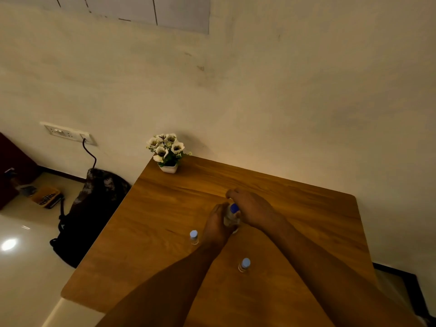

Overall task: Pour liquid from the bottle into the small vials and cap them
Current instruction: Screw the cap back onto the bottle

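A clear bottle [231, 218] with a dark blue cap [234, 208] stands near the middle of the wooden table [165, 208]. My left hand [217, 226] wraps around its body from the left. My right hand [252, 208] reaches past the cap, fingers curled over something hidden just behind the bottle. Two small clear vials with pale blue caps stand upright on the table: one [194, 237] just left of my left wrist, one [244, 265] nearer me, between my forearms.
A white pot of artificial flowers [168, 151] sits at the table's far left corner against the wall. A dark backpack [94, 208] leans beside the table's left edge on the floor, below a wall socket [68, 133] with a plugged cable.
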